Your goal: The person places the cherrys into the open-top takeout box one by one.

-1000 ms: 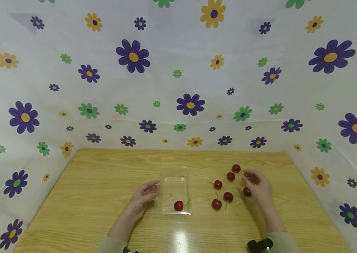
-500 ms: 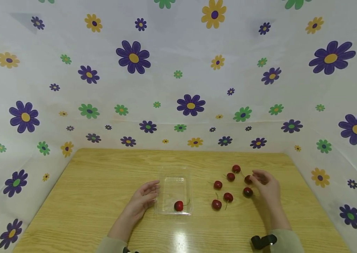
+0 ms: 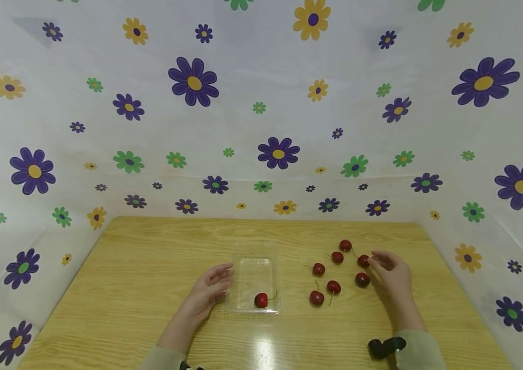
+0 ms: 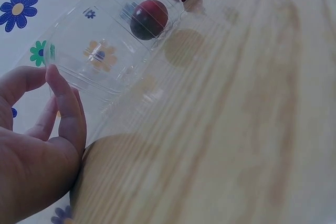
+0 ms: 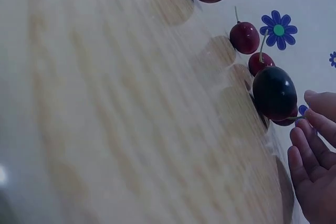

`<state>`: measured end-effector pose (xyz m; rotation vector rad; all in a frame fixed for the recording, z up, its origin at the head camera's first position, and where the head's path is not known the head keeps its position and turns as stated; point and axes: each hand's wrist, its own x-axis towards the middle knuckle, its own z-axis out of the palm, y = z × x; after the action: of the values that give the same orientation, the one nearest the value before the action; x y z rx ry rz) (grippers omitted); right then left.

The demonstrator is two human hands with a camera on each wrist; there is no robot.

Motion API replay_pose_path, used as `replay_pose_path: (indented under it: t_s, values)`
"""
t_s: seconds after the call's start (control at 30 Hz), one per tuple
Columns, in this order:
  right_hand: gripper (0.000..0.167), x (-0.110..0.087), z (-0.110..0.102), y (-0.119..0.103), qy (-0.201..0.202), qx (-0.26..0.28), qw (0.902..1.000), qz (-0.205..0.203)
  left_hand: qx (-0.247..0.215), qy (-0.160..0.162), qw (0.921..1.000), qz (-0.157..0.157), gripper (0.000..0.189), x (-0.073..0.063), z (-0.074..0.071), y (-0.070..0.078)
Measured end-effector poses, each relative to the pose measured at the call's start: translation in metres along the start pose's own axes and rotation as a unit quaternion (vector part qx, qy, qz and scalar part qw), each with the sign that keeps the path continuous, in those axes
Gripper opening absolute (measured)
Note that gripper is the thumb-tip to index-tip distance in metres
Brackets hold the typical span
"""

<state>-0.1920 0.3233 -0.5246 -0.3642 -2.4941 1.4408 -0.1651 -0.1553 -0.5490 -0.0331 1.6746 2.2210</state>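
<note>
My left hand rests its relaxed fingers at the left edge of a clear plastic container. One cherry with a green stem lies inside, near the front right corner. My right hand is at the rightmost cherries on the table. Its thumb and index fingertips pinch the thin stem of a cherry, beside that fruit. In the right wrist view, a dark cherry stands in front and mostly hides the one by my fingertips.
Several more cherries lie loose between the container and my right hand, among them a cherry at the front and a cherry at the back. The wooden table meets a flower-printed white sheet at the back and sides.
My right hand has shifted a little to the right, uncovering two cherries, and stays at the farther one. The left hand and the container have kept their places.
</note>
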Motion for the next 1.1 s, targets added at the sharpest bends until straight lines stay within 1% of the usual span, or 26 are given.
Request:
replay_pose_path:
  t_s: [0.2, 0.57, 0.7, 0.8, 0.93, 1.1]
  values:
    - [0.035, 0.0019, 0.0013, 0.0034, -0.008, -0.019, 0.9997, 0.009, -0.004, 0.0, 1.0, 0.002, 0.058, -0.0003, -0.0001, -0.001]
    - [0.046, 0.0038, 0.0034, 0.0015, -0.058, -0.042, 0.9969, 0.033, -0.011, 0.003, 0.9999, 0.001, 0.058, 0.0004, -0.0002, -0.0013]
    - [0.046, 0.0042, 0.0054, 0.0008, -0.059, -0.045, 0.9964, 0.04, -0.009, 0.004, 0.9999, 0.002, 0.058, 0.0006, 0.0001, -0.0013]
    - [0.044, 0.004, 0.0065, 0.0002, -0.057, -0.044, 0.9967, 0.037, -0.007, 0.007, 0.9999, 0.002, 0.058, 0.0007, 0.0006, -0.0016]
    - [0.044, 0.0027, 0.0065, -0.0016, -0.062, -0.052, 0.9965, 0.024, -0.004, 0.009, 0.9999, 0.0, 0.058, 0.0007, 0.0009, -0.0017]
    - [0.042, 0.0023, 0.0069, -0.0008, -0.056, -0.054, 0.9967, 0.026, -0.002, 0.008, 1.0, 0.0, 0.059, 0.0002, 0.0011, -0.0011]
